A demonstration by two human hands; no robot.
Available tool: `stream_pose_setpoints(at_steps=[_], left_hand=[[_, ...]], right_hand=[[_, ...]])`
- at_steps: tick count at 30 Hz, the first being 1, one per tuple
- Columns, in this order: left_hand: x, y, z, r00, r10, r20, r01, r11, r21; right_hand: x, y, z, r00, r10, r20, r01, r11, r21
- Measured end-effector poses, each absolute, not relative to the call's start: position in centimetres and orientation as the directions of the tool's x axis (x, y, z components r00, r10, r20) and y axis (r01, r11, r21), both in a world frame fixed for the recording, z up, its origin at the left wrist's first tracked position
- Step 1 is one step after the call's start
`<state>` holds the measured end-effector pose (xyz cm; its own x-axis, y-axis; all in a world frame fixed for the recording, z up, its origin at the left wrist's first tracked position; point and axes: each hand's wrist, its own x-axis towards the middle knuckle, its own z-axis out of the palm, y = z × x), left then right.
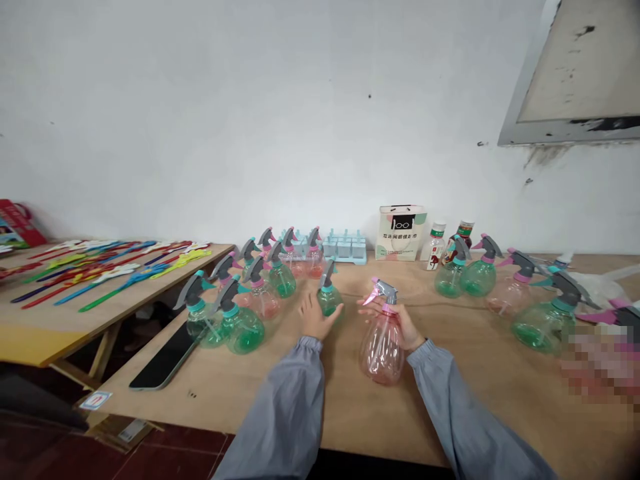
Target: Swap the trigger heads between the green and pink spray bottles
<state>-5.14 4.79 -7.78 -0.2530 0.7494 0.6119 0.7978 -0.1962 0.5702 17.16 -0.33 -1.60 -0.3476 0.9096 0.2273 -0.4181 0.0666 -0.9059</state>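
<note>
Gray sleeves (280,407) are closest. Your right hand (409,328) curls around the neck of the pink bottle (383,357), right before you; hold it snug and upright. Your left hand (316,319) spreads wide by the green bottle (329,298); I can't tell if they touch.

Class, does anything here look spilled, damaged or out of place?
The grey frame at upper right has a black, worn-looking patch, with a brownish stain on the wall beneath. The dark phone looks slightly out of place beside the spray bottles on the table. No spill is visible.
</note>
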Motion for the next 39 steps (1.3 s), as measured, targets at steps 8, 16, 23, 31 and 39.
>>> stream_pose_setpoints(at_steps=[8,16,23,31,39], left_hand=[[-4.6,3.3,-8.2,-0.173,0.742,0.648,0.776,-0.303,0.554],[-4.9,3.1,-7.9,-0.125,0.77,0.626,0.778,-0.316,0.543],[-4.9,3.3,-8.1,-0.112,0.757,0.644,0.767,-0.346,0.54],[-4.9,3.4,-8.4,-0.11,0.761,0.64,0.763,-0.348,0.545],[-4.9,3.4,-8.3,-0.104,0.77,0.63,0.773,-0.336,0.538]], right_hand=[[16.9,-0.5,-2.1,-0.326,0.919,0.223,-0.374,0.091,-0.923],[17.4,-0.3,-2.1,-0.239,0.942,0.234,-0.411,0.12,-0.904],[16.7,-0.7,-1.9,-0.211,0.949,0.233,-0.448,0.117,-0.886],[16.3,-0.8,-2.3,-0.277,0.934,0.226,-0.444,0.084,-0.892],[15.9,-0.6,-2.6,-0.122,0.968,0.22,-0.48,0.137,-0.867]])
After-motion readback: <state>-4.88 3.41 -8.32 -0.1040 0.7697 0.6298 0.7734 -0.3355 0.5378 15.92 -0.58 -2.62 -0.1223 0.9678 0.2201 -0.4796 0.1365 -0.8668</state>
